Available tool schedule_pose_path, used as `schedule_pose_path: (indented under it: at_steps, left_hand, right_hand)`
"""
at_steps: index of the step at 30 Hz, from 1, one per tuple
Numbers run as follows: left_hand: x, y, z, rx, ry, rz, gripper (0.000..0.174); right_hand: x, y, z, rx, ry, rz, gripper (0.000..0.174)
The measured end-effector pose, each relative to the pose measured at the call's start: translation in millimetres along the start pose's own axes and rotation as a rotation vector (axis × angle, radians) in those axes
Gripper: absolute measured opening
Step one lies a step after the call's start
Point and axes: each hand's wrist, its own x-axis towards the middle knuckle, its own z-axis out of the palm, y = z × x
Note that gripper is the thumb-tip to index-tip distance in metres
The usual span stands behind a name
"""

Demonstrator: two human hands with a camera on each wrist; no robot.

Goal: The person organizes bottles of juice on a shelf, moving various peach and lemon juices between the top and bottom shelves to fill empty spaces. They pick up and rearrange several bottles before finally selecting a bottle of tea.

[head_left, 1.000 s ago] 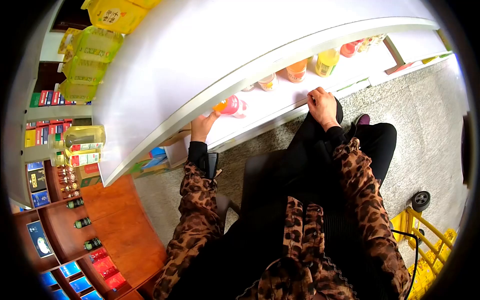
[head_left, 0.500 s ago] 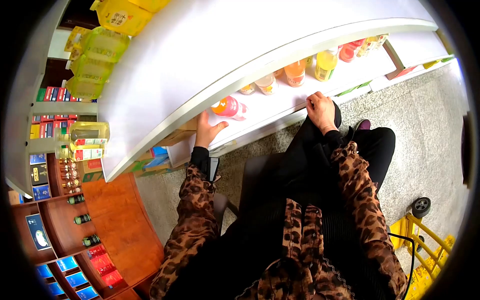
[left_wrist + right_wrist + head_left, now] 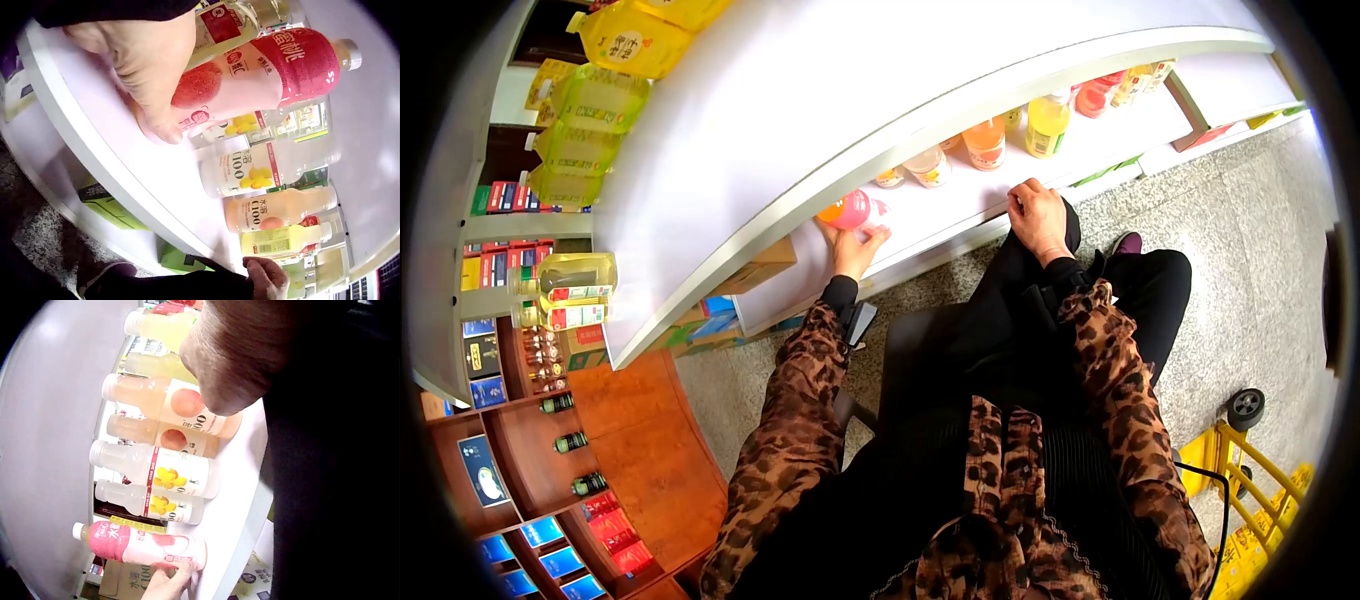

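My left hand (image 3: 853, 252) holds a pink peach drink bottle (image 3: 250, 75) around its lower part, the thumb across the front of the label. The bottle stands upright on the white shelf, its cap reaching up beneath the shelf above. In the right wrist view, that bottle (image 3: 144, 547) is at the end of a row, beside clear-bodied bottles (image 3: 184, 472) with yellow fruit on their labels. My right hand (image 3: 1038, 218) lies on my knee near the shelf's front edge, fingers loosely curled and holding nothing.
Along the shelf stand orange bottles (image 3: 985, 145), a yellow bottle (image 3: 1048, 125) and red ones farther right. A curved white shelf edge (image 3: 940, 110) overhangs them. Large yellow-green jugs (image 3: 585, 120) stand at upper left. A cardboard box (image 3: 762, 268) sits left of the bottle.
From beside the pink bottle, with its thumb spread, my left hand has moved right and closed round the bottle's lower part. My right hand has stayed on the knee.
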Motion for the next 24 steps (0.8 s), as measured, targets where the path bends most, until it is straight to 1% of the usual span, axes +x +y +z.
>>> schedule_pose_path:
  at_steps: [1, 3, 4, 5, 7, 8, 11, 12, 14, 15, 16, 17, 18, 19, 20, 21, 24]
  left_hand:
    - [2.1, -3.4, 0.4, 0.002, 0.003, -0.005, 0.021]
    - [9.4, -16.2, 6.2, -0.016, -0.105, -0.083, 0.034]
    - [14.9, -25.4, 9.5, -0.02, -0.145, -0.127, 0.037]
    - [17.4, -32.0, 16.9, -0.022, -0.14, -0.132, 0.037]
    - [23.0, -21.9, 25.6, 0.004, 0.137, -0.12, 0.042]
    - [26.5, -19.2, 23.5, -0.001, 0.074, -0.176, 0.047]
    - [28.4, -21.4, 21.9, 0.077, 0.051, -0.174, 0.047]
    - [28.3, -20.0, 18.8, 0.077, 0.071, -0.177, 0.047]
    - [27.4, -14.1, 11.8, -0.049, 0.003, -0.3, 0.05]
    - [27.5, -22.8, 12.8, -0.013, -0.042, -0.325, 0.053]
    - [26.8, -22.0, 4.5, 0.108, -0.123, -0.212, 0.057]
    - [21.1, -23.5, 3.5, 0.132, -0.079, -0.252, 0.047]
    - [20.6, -36.7, 6.8, 0.108, -0.081, -0.246, 0.045]
    - [15.5, -32.6, -3.7, 0.074, -0.266, -0.403, 0.051]
    - [10.9, -41.5, -5.8, 0.165, -0.327, -0.336, 0.056]
    - [6.8, -21.1, -29.7, 0.037, -0.447, -0.358, 0.058]
    - [-11.1, 10.4, -91.4, -0.157, -0.673, -0.188, 0.059]
  right_hand:
    - [0.3, -0.8, 0.7, -0.002, -0.003, 0.005, 0.006]
    - [0.9, -2.0, 2.0, 0.001, -0.005, 0.005, 0.006]
    - [1.1, -1.7, 2.5, 0.001, -0.002, 0.01, 0.006]
    - [1.1, -1.4, 2.6, 0.0, -0.006, 0.004, 0.006]
    - [1.6, -0.2, 3.7, -0.008, -0.002, -0.001, 0.007]
    - [2.3, 0.3, 3.8, -0.01, -0.001, -0.012, 0.007]
    - [0.4, -1.0, 3.8, -0.005, 0.02, -0.019, 0.007]
    - [0.1, 0.7, 4.4, -0.013, 0.026, -0.032, 0.007]
    - [0.9, 4.6, 4.9, -0.044, 0.036, -0.072, 0.01]
    - [1.6, 9.7, 9.3, -0.047, 0.047, -0.085, 0.011]
    - [1.9, 9.2, 9.4, -0.001, 0.006, -0.064, 0.01]
    - [4.0, 4.1, 7.2, 0.014, -0.027, -0.043, 0.009]
    - [3.2, 5.3, 11.4, 0.017, -0.017, -0.054, 0.009]
    - [2.6, 10.4, 17.4, -0.003, 0.002, -0.084, 0.008]
    - [4.0, 13.1, 20.4, -0.003, 0.004, -0.093, 0.007]
    - [4.0, 9.9, 18.1, -0.017, -0.041, -0.075, 0.007]
    - [2.5, 4.1, 17.2, -0.034, -0.092, -0.047, 0.011]
